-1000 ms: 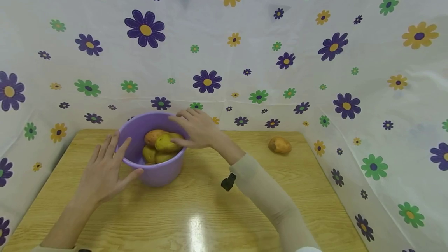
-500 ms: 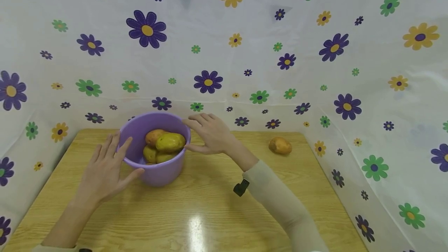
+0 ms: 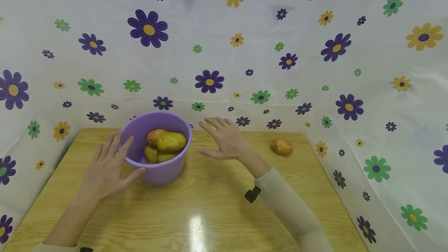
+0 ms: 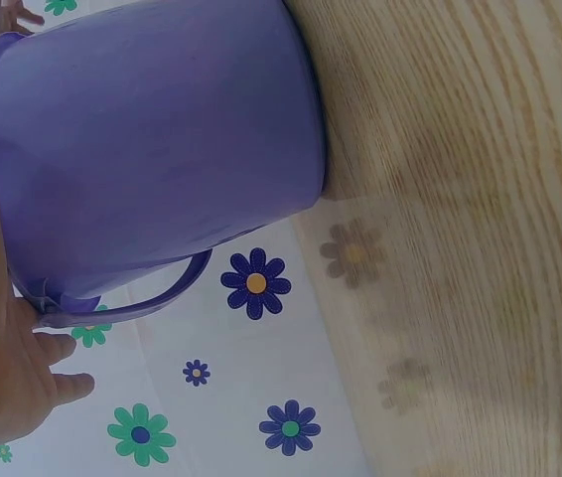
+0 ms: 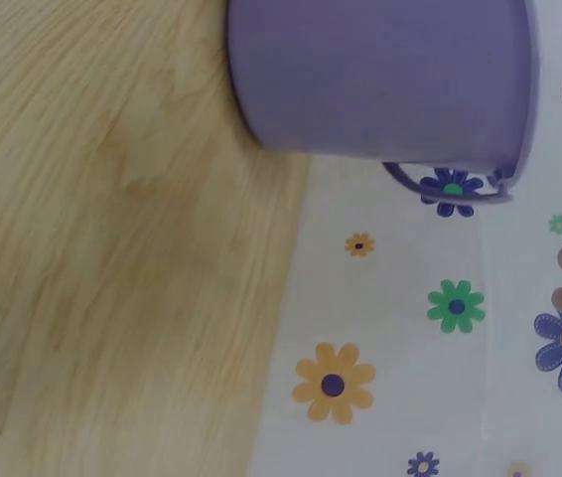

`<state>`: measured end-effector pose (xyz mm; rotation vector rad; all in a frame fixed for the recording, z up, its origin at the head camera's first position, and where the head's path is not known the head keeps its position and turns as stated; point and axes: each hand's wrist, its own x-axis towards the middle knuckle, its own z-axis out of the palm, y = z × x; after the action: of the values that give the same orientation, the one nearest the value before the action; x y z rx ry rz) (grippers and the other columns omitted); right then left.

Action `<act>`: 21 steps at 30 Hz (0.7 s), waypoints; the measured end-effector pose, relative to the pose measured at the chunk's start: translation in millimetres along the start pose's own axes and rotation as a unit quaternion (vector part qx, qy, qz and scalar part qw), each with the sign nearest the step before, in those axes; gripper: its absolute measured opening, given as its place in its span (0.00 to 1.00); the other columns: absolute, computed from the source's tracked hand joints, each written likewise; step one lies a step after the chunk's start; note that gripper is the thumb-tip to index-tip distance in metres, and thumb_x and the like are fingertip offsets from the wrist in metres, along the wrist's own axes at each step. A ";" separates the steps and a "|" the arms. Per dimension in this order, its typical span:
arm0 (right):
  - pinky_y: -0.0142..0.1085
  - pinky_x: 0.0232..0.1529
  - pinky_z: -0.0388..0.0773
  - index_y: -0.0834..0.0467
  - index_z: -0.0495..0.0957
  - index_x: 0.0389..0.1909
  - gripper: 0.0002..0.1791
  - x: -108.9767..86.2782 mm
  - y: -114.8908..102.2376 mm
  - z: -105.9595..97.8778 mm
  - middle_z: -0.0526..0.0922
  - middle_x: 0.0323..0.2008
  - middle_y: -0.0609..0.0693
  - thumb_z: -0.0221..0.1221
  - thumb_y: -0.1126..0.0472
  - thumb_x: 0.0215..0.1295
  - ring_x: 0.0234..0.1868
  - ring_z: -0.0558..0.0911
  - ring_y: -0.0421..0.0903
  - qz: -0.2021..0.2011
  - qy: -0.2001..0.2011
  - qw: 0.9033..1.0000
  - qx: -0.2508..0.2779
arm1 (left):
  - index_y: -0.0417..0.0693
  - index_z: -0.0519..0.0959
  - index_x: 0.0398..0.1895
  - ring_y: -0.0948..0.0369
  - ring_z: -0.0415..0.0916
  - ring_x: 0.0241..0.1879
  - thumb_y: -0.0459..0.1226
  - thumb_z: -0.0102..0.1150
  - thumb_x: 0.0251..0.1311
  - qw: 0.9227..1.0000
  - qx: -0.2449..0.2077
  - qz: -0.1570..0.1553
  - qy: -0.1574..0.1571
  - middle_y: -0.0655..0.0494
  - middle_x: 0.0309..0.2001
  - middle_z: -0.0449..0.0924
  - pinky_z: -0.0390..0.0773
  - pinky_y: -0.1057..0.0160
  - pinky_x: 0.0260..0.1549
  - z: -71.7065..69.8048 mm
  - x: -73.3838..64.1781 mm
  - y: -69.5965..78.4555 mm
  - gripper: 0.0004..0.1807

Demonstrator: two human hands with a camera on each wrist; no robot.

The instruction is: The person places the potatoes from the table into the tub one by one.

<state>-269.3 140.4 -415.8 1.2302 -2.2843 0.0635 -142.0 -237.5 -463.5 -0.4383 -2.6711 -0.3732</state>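
A purple bucket point(image 3: 162, 175) stands upright at the left of the table, with several potatoes point(image 3: 171, 142) heaped inside it. My left hand point(image 3: 106, 171) rests against the near left of its rim, fingers spread and thumb reaching toward the front. In the left wrist view the bucket point(image 4: 152, 139) tilts across the picture, and its handle point(image 4: 162, 303) hangs on the far side. Just right of the bucket, apart from it, my right hand point(image 3: 225, 140) hovers with loosely straight fingers and holds nothing. One more potato point(image 3: 281, 146) lies alone near the table's far right corner.
The wooden table point(image 3: 210, 205) is backed and flanked by a white flower-printed cloth point(image 3: 224, 61). Light glares off the tabletop at the front middle.
My right hand has drawn back out of the bucket and away to the right, leaving a yellow-green potato on top of the heap. The left hand stays at the rim.
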 end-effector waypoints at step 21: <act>0.60 0.69 0.79 0.54 0.62 0.80 0.54 -76.4 42.4 -0.3 0.74 0.74 0.59 0.40 0.18 0.68 0.71 0.77 0.61 0.119 -0.120 0.986 -0.014 | 0.48 0.53 0.86 0.38 0.43 0.86 0.67 0.59 0.65 1.000 0.002 -0.007 -0.005 0.34 0.85 0.45 0.39 0.38 0.86 -1.0 -1.4 0.1 0.56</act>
<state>-269.1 223.3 -443.4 0.9897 -2.6230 -0.0318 -140.3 -238.0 -463.2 -0.4215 -2.6849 -0.3700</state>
